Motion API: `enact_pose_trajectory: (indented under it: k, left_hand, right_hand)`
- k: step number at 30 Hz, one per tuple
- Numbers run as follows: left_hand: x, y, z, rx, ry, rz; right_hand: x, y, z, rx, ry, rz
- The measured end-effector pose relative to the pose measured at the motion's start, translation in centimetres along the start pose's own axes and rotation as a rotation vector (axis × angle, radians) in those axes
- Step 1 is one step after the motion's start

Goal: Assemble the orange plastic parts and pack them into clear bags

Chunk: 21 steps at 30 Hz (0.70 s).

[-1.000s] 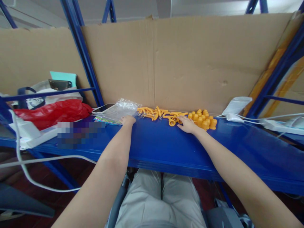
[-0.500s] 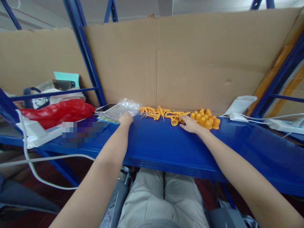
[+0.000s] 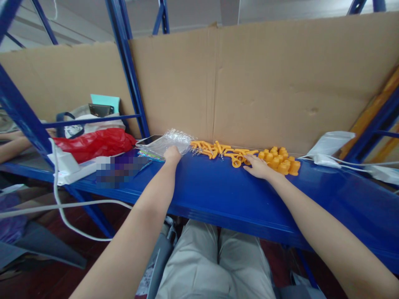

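My left hand [image 3: 173, 155] is closed at the front edge of some clear plastic bags [image 3: 160, 147]; its fingertips, and anything in them, are hidden. My right hand [image 3: 258, 167] lies low over the table with fingers stretched out and apart. Its fingertips touch or nearly touch orange funnel-ended pieces [image 3: 236, 162]. Just right of that hand stand several orange cup-shaped pieces [image 3: 283, 167], grouped closely. Between my hands, along the back, lies a row of slim orange pieces [image 3: 204, 146] with small metal chains or rings.
The blue table [image 3: 212, 187] backs onto a cardboard panel [image 3: 264, 83]. Left are a phone [image 3: 149, 140], a red plastic bag [image 3: 96, 143] and a white power strip [image 3: 81, 170] with cable. White packaging and cables [image 3: 330, 149] lie right. Another person's arm [image 3: 15, 145] shows far left.
The whole view has shifted, so everything sits further right in the picture. Both hands keep about the same places beside the bags and the orange pieces. Another person's arm has appeared far left.
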State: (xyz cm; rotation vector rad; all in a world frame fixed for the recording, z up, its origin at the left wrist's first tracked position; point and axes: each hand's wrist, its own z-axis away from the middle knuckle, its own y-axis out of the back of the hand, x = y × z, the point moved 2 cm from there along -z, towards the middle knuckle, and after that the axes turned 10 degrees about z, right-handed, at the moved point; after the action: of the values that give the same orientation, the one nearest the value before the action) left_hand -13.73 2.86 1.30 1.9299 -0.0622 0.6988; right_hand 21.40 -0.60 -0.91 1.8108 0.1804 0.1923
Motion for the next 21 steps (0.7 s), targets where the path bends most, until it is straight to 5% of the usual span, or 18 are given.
enact_pose_trajectory:
  k: [21]
  left_hand:
    - [-0.14, -0.39, -0.50, -0.006, -0.008, -0.105]
  right_hand:
    - [0.11, 0.04, -0.04, -0.009, 0.026, 0.012]
